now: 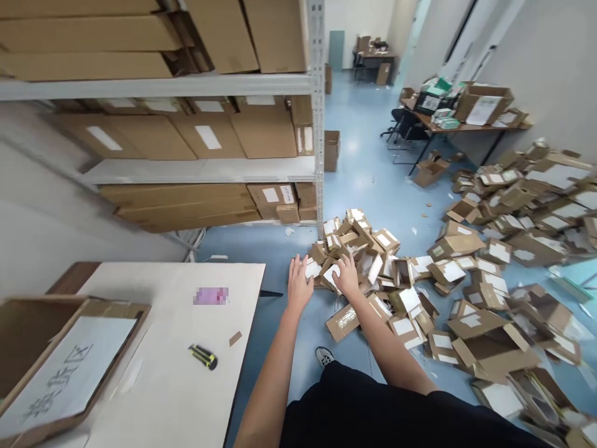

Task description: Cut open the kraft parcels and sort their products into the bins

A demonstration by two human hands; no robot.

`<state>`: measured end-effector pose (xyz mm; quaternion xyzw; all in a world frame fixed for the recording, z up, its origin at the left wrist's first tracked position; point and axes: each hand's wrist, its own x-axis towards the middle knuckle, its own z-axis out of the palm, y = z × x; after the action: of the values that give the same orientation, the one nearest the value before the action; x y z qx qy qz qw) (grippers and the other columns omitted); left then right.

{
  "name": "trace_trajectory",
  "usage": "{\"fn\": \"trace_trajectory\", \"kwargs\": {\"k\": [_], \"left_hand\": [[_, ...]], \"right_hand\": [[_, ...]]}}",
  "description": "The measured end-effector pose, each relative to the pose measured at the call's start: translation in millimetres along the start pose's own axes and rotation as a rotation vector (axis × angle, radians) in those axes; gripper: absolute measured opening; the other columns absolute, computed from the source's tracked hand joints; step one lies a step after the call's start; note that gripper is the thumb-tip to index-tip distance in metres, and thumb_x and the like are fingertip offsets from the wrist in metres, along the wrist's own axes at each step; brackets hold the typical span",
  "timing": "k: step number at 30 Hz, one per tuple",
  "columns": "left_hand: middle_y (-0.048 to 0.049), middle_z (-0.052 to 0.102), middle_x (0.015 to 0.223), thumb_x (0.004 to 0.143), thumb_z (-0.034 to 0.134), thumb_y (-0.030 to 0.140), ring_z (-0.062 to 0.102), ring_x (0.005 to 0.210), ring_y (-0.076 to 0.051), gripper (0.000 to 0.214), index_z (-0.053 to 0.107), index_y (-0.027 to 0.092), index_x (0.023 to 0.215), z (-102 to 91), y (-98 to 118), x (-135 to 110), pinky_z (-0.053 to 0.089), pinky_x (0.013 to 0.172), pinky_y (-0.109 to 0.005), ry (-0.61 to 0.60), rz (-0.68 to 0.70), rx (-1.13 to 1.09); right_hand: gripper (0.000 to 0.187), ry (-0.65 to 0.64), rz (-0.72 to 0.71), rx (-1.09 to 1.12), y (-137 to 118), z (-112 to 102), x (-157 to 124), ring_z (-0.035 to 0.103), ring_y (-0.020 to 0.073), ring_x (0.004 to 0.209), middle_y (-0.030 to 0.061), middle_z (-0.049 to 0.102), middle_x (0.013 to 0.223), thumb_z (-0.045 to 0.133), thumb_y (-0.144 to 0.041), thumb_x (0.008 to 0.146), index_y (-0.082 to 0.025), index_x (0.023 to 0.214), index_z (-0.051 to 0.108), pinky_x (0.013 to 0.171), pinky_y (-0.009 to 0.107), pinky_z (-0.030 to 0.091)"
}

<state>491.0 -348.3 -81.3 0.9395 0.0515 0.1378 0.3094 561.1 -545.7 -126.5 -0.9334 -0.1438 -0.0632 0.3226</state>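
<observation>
Both my arms reach down toward a heap of small cardboard boxes [368, 255] with white labels on the blue floor. My left hand [298, 281] hovers with fingers spread at the heap's near left edge, next to a labelled box [311, 269]. My right hand [346, 274] rests with fingers curled over another small labelled box [330, 274]; whether it grips the box is not clear. My dark trousers and one shoe [323, 356] show below.
A white table [177, 373] at lower left carries a black-and-yellow utility knife [203, 356] and a large open carton [60, 367]. Metal shelving [318, 124] with flat cartons stands behind. More boxes [517, 211] litter the floor at right, near a desk [461, 127].
</observation>
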Motion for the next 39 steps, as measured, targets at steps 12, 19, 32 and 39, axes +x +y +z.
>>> {"fn": "trace_trajectory", "kwargs": {"k": [12, 19, 32, 39], "left_hand": [[-0.0103, 0.032, 0.173, 0.095, 0.06, 0.022, 0.027, 0.161, -0.034, 0.064, 0.048, 0.027, 0.158, -105.3, -96.2, -211.7, 0.034, 0.128, -0.058, 0.365, -0.59, 0.16], [-0.0096, 0.032, 0.173, 0.094, 0.061, 0.027, 0.027, 0.161, -0.035, 0.057, 0.055, 0.028, 0.152, -164.0, -88.1, -395.2, 0.036, 0.127, -0.059, 0.739, -0.907, 0.261], [-0.0105, 0.04, 0.17, 0.092, 0.063, 0.025, 0.035, 0.158, -0.034, 0.059, 0.057, 0.025, 0.151, -173.9, 54.5, -792.6, 0.036, 0.128, -0.055, 1.232, -1.404, 0.396], [-0.0114, 0.042, 0.168, 0.094, 0.061, 0.029, 0.039, 0.155, -0.033, 0.056, 0.058, 0.025, 0.15, -115.9, 174.3, -961.6, 0.038, 0.127, -0.053, 1.551, -1.76, 0.457]], "right_hand": [[0.055, -0.419, -0.654, 0.237, -197.2, 111.3, -37.5, 0.022, 0.0388, 0.161, 0.0135, 0.044, 0.163, 0.062, -0.023, 0.093, -0.022, 0.148, 0.061, 0.127, 0.062, 0.032], [0.058, -0.622, -1.003, 0.34, -322.4, 133.1, -167.5, 0.023, 0.0368, 0.161, 0.0114, 0.042, 0.165, 0.064, -0.023, 0.093, -0.026, 0.151, 0.059, 0.127, 0.06, 0.034], [0.057, -1.073, -1.656, 0.503, -416.1, 96.1, -596.7, 0.03, 0.0365, 0.158, 0.0135, 0.043, 0.164, 0.061, -0.024, 0.094, -0.024, 0.152, 0.057, 0.124, 0.06, 0.039], [0.063, -1.331, -2.01, 0.562, -413.2, 44.0, -807.0, 0.027, 0.036, 0.159, 0.0125, 0.04, 0.167, 0.064, -0.025, 0.093, -0.025, 0.155, 0.055, 0.127, 0.059, 0.035]]}}
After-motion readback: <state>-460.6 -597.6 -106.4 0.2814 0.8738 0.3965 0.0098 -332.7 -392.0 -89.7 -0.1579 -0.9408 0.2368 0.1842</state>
